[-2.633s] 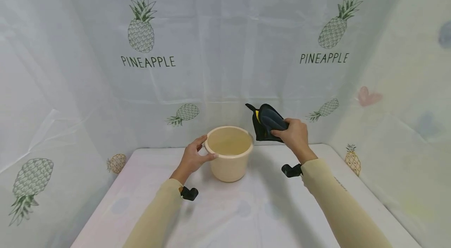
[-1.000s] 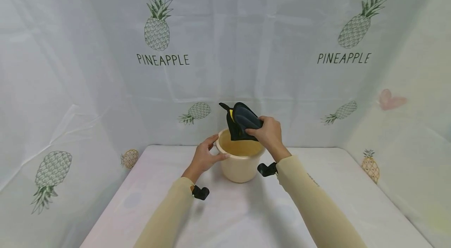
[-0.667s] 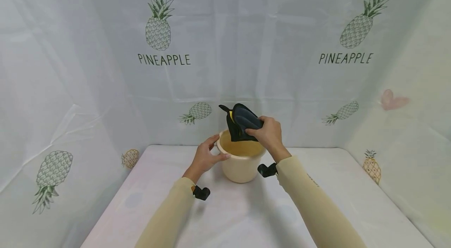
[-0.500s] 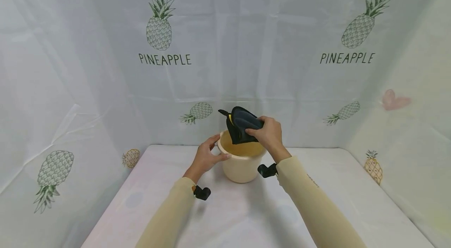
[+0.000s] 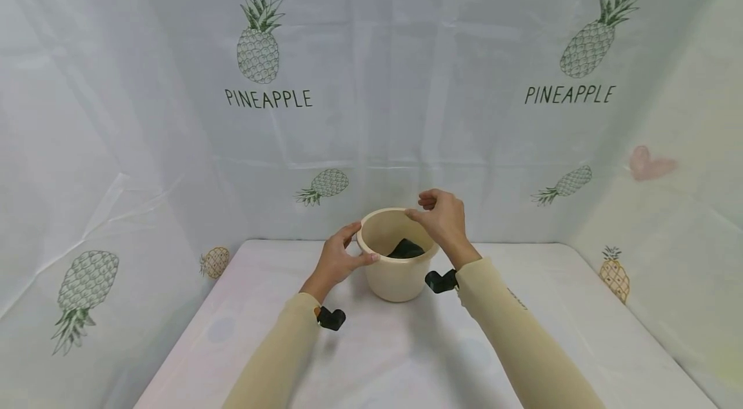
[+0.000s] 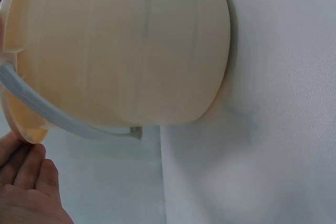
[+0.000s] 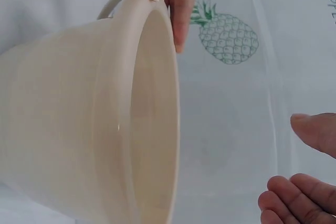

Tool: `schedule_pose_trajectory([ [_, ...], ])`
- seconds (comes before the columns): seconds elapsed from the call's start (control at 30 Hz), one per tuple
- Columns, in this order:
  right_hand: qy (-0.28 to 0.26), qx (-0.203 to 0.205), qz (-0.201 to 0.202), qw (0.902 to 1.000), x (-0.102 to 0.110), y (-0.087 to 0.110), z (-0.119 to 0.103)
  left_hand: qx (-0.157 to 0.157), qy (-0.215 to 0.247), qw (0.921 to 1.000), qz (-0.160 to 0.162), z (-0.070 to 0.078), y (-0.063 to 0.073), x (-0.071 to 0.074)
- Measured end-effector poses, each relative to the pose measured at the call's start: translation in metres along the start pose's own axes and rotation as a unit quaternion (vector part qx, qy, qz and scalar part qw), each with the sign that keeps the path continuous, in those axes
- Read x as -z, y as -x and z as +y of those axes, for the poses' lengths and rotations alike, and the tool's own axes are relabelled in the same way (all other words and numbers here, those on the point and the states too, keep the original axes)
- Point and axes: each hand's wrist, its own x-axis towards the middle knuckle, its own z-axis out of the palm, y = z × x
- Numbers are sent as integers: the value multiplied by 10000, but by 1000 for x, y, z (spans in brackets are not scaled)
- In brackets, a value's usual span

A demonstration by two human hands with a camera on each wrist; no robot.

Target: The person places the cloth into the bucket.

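On the white worktop, I am watching the left hand gripping the cream bucket's rim, fingers clamped; a dark cloth is lying inside, and the right hand is hovering above, fingers loosely apart.

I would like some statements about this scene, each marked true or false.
1. The left hand grips the rim of the bucket. True.
2. The right hand holds the dark cloth. False: the hand holds nothing; the cloth lies inside the bucket.
3. The bucket stands upright on the table. True.
4. The bucket is blue. False: it is cream.
5. The right hand is above the bucket's rim. True.
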Motion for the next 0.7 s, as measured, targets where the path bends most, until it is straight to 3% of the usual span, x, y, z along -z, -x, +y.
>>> schedule_pose_trajectory([
  [0.7, -210, -159, 64, 9996, 10, 4, 11, 28, -352, 9994, 32, 8, 1, 1],
])
